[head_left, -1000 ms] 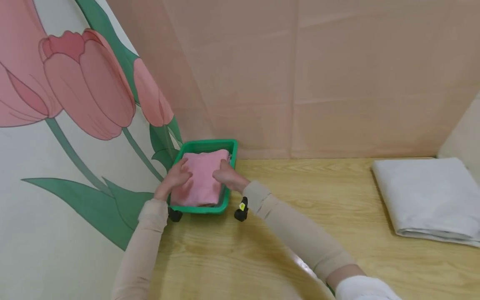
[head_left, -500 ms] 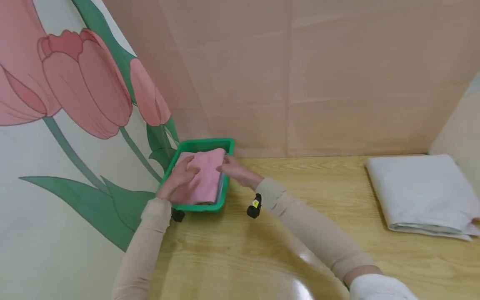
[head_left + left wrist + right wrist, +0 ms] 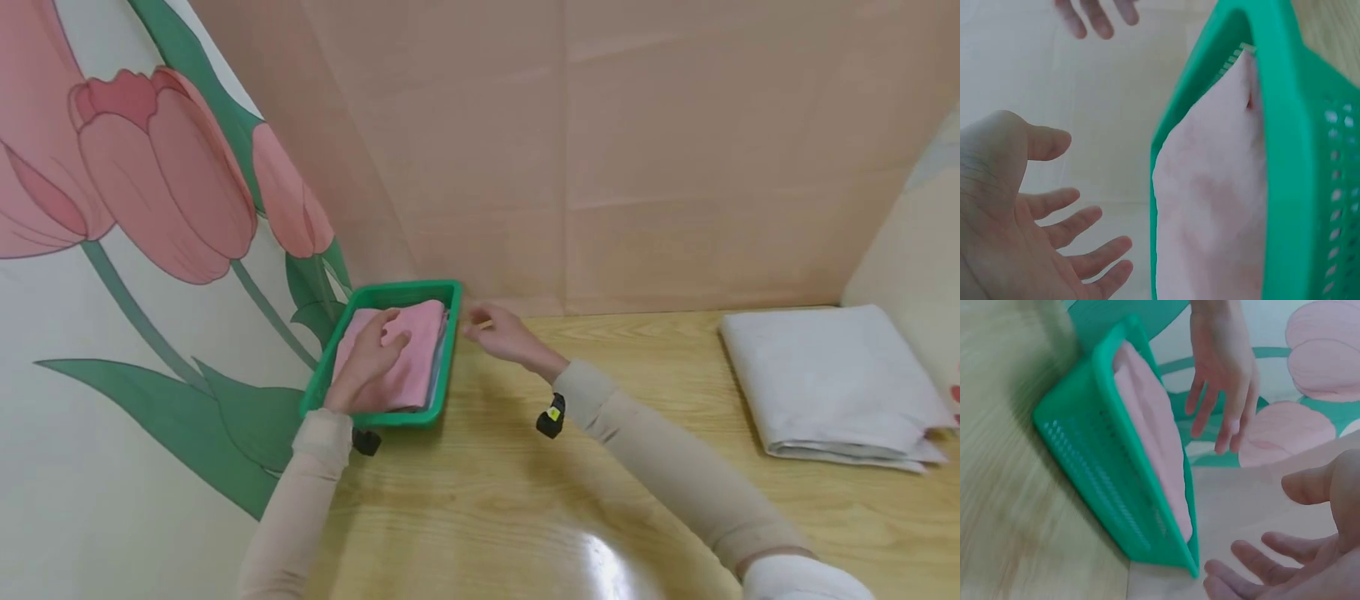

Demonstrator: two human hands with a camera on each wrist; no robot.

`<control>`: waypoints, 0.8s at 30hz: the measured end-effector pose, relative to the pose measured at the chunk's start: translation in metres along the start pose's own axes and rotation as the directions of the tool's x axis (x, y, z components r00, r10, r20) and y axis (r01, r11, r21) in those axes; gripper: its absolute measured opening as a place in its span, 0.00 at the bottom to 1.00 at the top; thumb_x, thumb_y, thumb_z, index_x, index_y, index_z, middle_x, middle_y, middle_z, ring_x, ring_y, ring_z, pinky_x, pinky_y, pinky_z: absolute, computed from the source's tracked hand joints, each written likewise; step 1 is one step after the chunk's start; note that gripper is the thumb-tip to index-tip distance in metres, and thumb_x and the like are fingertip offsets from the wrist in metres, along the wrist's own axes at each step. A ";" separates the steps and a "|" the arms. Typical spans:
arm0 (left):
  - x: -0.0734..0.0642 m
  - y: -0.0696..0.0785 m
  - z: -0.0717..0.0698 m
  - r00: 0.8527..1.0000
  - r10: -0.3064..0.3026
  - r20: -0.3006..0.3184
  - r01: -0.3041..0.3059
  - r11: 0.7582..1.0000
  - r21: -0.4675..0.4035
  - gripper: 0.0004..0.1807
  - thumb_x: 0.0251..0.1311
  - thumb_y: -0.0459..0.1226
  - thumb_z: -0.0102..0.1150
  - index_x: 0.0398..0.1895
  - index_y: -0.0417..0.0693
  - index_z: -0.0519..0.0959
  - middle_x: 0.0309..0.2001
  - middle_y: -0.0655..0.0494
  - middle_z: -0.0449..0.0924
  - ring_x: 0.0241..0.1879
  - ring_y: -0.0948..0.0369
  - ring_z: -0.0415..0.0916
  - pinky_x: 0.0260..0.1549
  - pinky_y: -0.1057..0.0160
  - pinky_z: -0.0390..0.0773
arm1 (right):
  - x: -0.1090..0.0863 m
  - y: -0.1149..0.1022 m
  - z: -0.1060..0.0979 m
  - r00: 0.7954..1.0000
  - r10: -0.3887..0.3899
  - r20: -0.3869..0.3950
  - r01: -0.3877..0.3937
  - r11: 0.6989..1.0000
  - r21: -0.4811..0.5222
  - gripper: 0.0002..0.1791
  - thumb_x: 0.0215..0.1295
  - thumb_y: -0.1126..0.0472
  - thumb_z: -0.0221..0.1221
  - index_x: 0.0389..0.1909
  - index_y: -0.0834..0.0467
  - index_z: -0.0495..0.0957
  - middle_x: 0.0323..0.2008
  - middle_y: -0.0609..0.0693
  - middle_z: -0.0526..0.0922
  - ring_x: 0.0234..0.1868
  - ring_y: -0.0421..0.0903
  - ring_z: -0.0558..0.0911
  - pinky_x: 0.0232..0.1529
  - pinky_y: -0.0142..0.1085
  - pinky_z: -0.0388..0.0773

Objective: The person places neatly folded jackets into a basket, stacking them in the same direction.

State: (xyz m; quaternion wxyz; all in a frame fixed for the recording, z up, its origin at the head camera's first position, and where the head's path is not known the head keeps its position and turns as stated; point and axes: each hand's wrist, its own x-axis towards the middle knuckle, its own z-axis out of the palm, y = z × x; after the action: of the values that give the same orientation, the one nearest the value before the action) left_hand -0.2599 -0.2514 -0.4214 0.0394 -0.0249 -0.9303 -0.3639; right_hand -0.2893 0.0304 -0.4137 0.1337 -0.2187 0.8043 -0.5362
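A folded pink cloth lies inside a green plastic basket with perforated sides, in the corner by the tulip wall. Something greyish shows at the cloth's right edge, under it. Above the basket hovers my left hand, fingers loosely bent; the left wrist view shows a gap between that hand and the cloth. My right hand is in the air to the right of the basket, apart from it. In the right wrist view its fingers are spread and hold nothing.
A folded white cloth lies on the wood-patterned surface at the right. A wall with painted tulips borders the left side. Behind the basket rises a pinkish-beige covering.
My right hand has left the pink cloth and moved right, outside the basket. My left hand has shifted slightly right over the basket. The pink cloth stays in the basket.
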 end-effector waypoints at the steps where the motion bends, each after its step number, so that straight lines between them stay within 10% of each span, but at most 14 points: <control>1: 0.000 0.000 0.003 1.000 0.000 -0.012 0.000 1.000 -0.002 0.35 0.79 0.48 0.56 0.83 0.45 0.61 0.81 0.42 0.63 0.76 0.36 0.63 0.72 0.35 0.68 | -0.002 0.003 -0.002 1.000 -0.016 -0.006 0.016 1.000 0.002 0.31 0.81 0.52 0.57 0.77 0.62 0.68 0.72 0.63 0.74 0.70 0.62 0.77 0.66 0.55 0.80; 24: -0.013 0.036 0.080 0.979 0.043 -0.199 -0.068 0.990 -0.122 0.33 0.75 0.50 0.63 0.77 0.47 0.70 0.77 0.46 0.70 0.72 0.39 0.71 0.70 0.36 0.71 | -0.060 0.070 -0.073 0.986 -0.074 -0.149 0.082 0.996 0.043 0.34 0.83 0.47 0.56 0.81 0.57 0.63 0.76 0.61 0.69 0.74 0.65 0.73 0.70 0.63 0.73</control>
State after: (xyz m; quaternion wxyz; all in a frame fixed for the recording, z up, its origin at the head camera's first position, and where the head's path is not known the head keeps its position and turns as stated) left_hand -0.2488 -0.1708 -0.4569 0.1394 -0.0171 -0.8956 -0.4221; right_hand -0.2844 0.1424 -0.4508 0.0583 -0.2065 0.7893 -0.5753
